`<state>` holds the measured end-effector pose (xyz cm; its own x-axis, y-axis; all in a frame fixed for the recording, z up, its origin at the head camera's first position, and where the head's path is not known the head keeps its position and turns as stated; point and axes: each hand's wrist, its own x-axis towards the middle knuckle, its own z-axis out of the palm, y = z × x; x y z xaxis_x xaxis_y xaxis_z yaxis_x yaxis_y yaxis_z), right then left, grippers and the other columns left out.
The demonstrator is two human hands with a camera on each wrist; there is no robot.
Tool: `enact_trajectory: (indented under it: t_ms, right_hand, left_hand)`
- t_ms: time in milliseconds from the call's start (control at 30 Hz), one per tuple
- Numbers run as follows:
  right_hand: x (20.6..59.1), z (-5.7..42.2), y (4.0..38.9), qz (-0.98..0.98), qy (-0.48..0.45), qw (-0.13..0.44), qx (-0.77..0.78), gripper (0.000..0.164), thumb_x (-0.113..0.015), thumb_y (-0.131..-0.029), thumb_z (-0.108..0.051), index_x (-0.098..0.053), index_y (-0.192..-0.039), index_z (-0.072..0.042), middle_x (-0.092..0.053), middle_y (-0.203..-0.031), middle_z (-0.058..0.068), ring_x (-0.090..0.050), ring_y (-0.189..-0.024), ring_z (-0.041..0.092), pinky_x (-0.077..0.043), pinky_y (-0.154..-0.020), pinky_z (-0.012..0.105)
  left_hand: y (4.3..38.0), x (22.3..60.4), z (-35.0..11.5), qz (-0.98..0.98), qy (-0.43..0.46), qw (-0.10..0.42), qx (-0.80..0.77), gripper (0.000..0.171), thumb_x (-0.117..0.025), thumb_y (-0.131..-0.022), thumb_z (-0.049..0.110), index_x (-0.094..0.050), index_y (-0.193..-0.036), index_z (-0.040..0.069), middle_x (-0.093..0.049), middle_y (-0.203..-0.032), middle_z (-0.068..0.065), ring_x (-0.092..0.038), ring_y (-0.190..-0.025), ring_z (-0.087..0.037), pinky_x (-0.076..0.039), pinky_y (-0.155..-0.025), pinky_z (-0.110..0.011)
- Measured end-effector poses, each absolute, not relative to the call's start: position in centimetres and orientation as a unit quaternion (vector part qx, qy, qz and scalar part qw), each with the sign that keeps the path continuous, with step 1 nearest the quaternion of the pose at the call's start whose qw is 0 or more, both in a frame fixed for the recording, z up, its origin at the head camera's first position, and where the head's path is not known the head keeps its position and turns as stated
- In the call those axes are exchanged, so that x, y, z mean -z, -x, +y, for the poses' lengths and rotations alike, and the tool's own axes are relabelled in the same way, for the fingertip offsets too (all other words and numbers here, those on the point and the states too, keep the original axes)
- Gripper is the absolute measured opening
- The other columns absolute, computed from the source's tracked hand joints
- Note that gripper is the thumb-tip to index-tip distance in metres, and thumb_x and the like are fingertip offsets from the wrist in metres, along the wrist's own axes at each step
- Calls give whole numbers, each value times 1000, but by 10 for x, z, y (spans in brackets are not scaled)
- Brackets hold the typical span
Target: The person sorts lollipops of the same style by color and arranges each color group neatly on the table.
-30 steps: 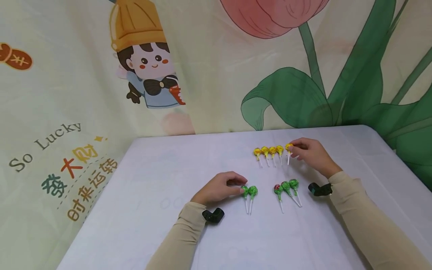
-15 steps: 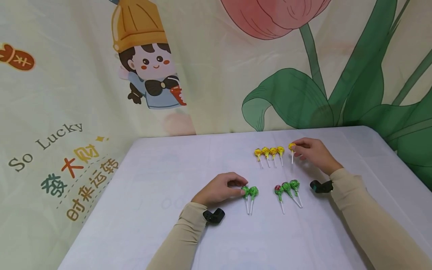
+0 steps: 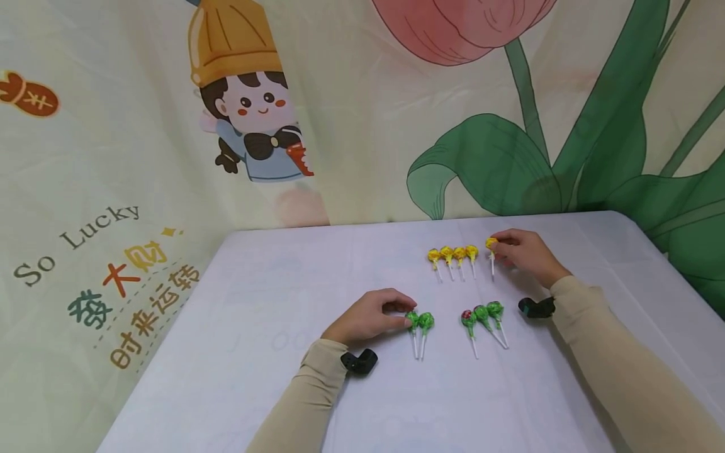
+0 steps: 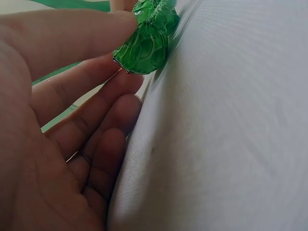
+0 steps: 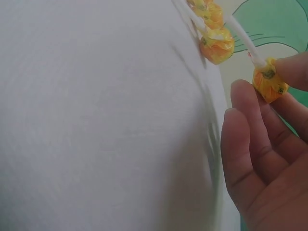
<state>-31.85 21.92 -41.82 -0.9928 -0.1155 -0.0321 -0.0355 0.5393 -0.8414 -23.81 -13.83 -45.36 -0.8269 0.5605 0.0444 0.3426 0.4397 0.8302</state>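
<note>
My left hand (image 3: pixel 370 316) pinches the head of a green lollipop (image 4: pixel 143 48) between thumb and fingers, low over the cloth. A second green lollipop (image 3: pixel 426 322) lies right beside it on the right. At the back right, my right hand (image 3: pixel 523 253) pinches a yellow lollipop (image 5: pixel 270 83) by its wrapped head, its white stick pointing toward the person in the head view. Left of that hand, several yellow lollipops (image 3: pixel 459 255) lie in a row, heads away from the person, with a gap between them and the pinched one.
A group of three lollipops (image 3: pixel 481 313) lies between the two hands; the leftmost has a red patch on its green wrapper. The white cloth-covered table (image 3: pixel 255 377) ends at a printed backdrop (image 3: pixel 357 126). Each wrist wears a black camera (image 3: pixel 359 362).
My right hand has moved slightly right with the yellow lollipop, widening the gap to the row, then a little away from the person. My left hand stays on the green lollipop.
</note>
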Motion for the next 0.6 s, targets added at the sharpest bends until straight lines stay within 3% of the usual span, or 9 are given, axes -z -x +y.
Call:
enact_trajectory:
  t_ms: [600]
  right_hand:
    - [425, 216, 330, 877, 26, 68, 476, 45, -54, -104, -33, -54, -137, -3, -60, -124, 18, -57, -107, 30, -51, -84, 30]
  left_hand:
    - [239, 454, -139, 848, -275, 115, -439, 35, -78, -89, 27, -70, -122, 22, -66, -115, 17, -61, -107, -5, -46, -98, -29]
